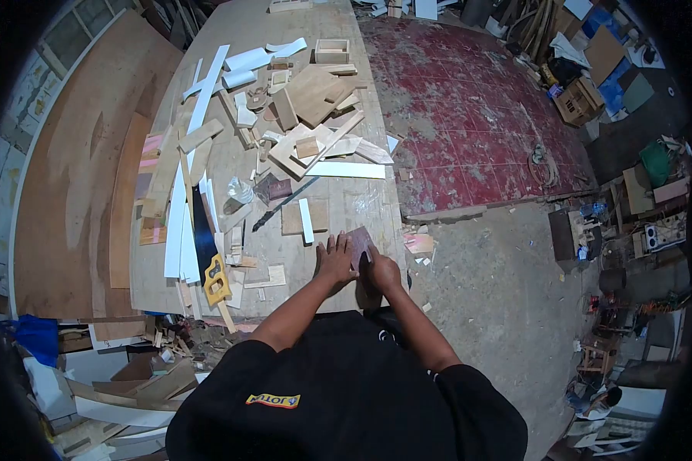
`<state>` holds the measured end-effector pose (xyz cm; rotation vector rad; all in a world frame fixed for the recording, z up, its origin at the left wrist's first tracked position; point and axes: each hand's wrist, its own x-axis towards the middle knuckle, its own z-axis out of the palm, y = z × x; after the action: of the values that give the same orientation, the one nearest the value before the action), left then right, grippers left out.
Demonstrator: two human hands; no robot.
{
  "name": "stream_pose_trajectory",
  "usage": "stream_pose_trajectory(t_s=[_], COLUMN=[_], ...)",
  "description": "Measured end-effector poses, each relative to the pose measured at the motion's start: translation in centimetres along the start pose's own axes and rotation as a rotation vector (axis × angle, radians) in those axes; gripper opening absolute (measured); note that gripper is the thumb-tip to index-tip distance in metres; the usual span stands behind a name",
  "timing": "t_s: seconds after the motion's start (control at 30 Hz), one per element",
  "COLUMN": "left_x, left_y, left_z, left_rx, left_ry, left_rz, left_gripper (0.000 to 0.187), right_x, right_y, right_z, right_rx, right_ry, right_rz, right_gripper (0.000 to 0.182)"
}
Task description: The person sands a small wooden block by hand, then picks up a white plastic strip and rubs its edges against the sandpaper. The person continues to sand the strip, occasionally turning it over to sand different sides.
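A brownish-red sheet that looks like sandpaper lies near the front right edge of the wooden workbench. My left hand rests flat against the sheet's left side, fingers spread. At its lower right edge my right hand is closed, with a small pale sliver showing at the fingers; what it grips is too small to name. Just beyond my left hand, a narrow white strip lies across a square wooden board. Further off are a dark drill bit and another brownish-red piece.
A handsaw with a yellow handle lies at the bench's left, by long white strips. Wood offcuts and a small wooden box crowd the far part. A large plywood sheet leans at left.
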<state>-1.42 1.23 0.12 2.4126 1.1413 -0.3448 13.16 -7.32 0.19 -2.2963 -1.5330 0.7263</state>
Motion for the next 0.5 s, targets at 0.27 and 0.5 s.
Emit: stream_pose_trajectory(t_s=[0.27,0.5], left_x=[0.9,1.0], left_y=[0.4,0.4], left_z=[0.7,0.6], left_rx=[0.034,0.030], left_ry=[-0.092,-0.108], left_rz=[-0.084,-0.090], left_gripper=[0.110,0.110], right_x=[1.6,2.3], right_y=[0.9,0.5], right_z=[2.6,2.3], right_rx=[-0.016,-0.089], right_ry=[0.121,0.175], right_rz=[-0.160,-0.192], right_gripper=[0.037,0.034])
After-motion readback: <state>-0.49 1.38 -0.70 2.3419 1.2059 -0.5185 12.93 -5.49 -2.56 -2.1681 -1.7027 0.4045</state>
